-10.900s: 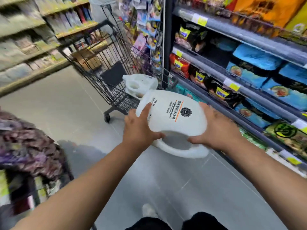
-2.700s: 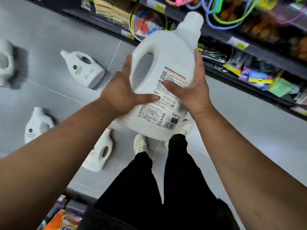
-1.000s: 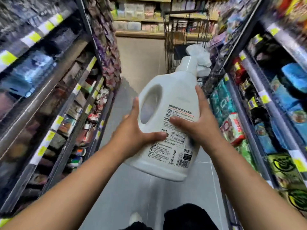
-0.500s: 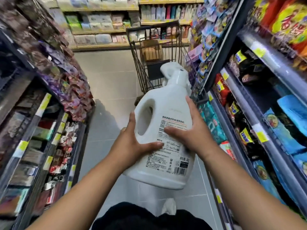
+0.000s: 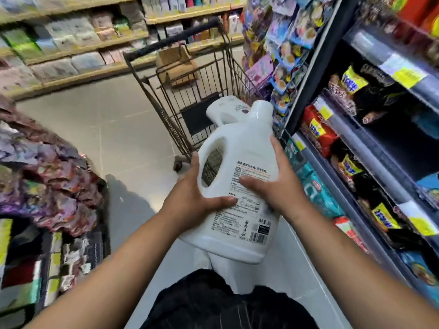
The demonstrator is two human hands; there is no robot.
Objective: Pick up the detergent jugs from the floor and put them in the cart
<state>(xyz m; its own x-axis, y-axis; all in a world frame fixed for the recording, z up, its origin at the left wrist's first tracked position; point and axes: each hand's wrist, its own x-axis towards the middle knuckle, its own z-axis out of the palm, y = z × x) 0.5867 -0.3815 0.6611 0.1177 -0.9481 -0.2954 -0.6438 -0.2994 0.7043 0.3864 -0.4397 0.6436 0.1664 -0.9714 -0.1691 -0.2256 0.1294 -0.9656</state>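
I hold a large white detergent jug upright in front of me, its printed back label and barcode facing me and its cap pointing away. My left hand grips its handle side. My right hand clasps the other side, thumb across the label. Just beyond stands a dark wire shopping cart with its near end facing me. Another white jug lies inside it, partly hidden by the cap of the one I hold. A cardboard box sits deeper in the cart.
Snack shelves with yellow price tags line the right side close by. Hanging packets crowd the upright beside the cart. A rack of purple packets juts in from the left. Grey floor runs between, with more shelving across the far end.
The cart has come much closer over the last second and now stands just beyond the jug. My grip on the jug is unchanged; the jug tilts slightly forward.
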